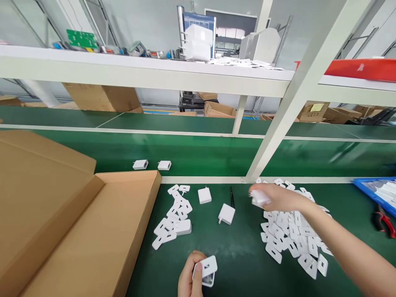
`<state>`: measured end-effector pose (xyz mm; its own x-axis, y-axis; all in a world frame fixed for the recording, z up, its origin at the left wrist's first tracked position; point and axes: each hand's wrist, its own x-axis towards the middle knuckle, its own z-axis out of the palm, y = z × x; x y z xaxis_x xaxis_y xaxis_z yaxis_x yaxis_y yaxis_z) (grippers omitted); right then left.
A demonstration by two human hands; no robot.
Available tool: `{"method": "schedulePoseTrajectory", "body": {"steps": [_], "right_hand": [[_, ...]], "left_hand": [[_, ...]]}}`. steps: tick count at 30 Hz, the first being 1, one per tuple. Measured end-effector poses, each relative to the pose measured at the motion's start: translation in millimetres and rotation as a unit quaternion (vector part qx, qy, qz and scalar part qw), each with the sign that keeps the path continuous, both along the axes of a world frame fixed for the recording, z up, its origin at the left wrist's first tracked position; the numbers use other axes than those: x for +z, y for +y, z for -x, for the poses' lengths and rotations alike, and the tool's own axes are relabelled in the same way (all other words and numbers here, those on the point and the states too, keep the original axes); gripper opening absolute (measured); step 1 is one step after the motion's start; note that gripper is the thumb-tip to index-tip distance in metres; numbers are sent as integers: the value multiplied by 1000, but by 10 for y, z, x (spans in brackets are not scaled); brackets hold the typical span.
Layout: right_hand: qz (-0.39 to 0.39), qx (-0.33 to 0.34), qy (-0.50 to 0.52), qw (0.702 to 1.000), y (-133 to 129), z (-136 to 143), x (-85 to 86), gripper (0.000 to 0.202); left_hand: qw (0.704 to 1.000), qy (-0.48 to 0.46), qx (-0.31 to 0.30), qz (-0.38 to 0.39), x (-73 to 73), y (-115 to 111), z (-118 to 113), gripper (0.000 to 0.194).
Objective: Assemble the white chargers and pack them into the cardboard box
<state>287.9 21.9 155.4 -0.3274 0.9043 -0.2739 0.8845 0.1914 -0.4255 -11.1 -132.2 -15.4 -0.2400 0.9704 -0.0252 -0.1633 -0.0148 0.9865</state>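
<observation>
Low in the middle, my left hand (190, 277) is closed around a white open charger housing (209, 280). A flat white cover plate with a slot (209, 266) lies tilted across the housing's top, under my thumb. My right hand (278, 197) reaches in from the right, its fingers closed on a small white block (260, 199) smeared by motion. Below that hand spreads a heap of slotted white cover plates (287, 235). Between the hands lie two white chargers, one nearer (227, 213) and one farther (204, 195), with black tweezers (232, 197) beside them.
A large open cardboard box (77, 235) fills the left. Beside it lies a smaller group of cover plates (176, 210) with a white housing (183, 227). Two more chargers stand behind. A slanted white post (278, 123) rises at the right, near red-handled pliers (385, 222) and a blue tray (368, 189).
</observation>
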Motion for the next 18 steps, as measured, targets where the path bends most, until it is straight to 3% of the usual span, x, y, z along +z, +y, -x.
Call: {"method": "schedulePoseTrajectory", "body": {"steps": [2,5,8,11,15,18], "right_hand": [[-47,52,8,998,19,441,-90,54],[-100,53,-8,994,236,956,-367,53],[-93,30,-11,995,489,1217,-649,53],[-98,22,2,995,577,1268,-787,55],[-157,-2,60,986,241,1207,-752,68],[-165,-67,209,961,-326,1215,-695,40]], "left_hand": [[999,34,-33,11,12,9,54,50],[995,75,-63,12,0,15,120,53],[996,74,-46,5,8,-11,136,53],[998,56,-25,1,48,-48,111,50],[999,40,-20,-1,90,-45,90,49],[999,29,-22,-4,122,4,84,49]]}}
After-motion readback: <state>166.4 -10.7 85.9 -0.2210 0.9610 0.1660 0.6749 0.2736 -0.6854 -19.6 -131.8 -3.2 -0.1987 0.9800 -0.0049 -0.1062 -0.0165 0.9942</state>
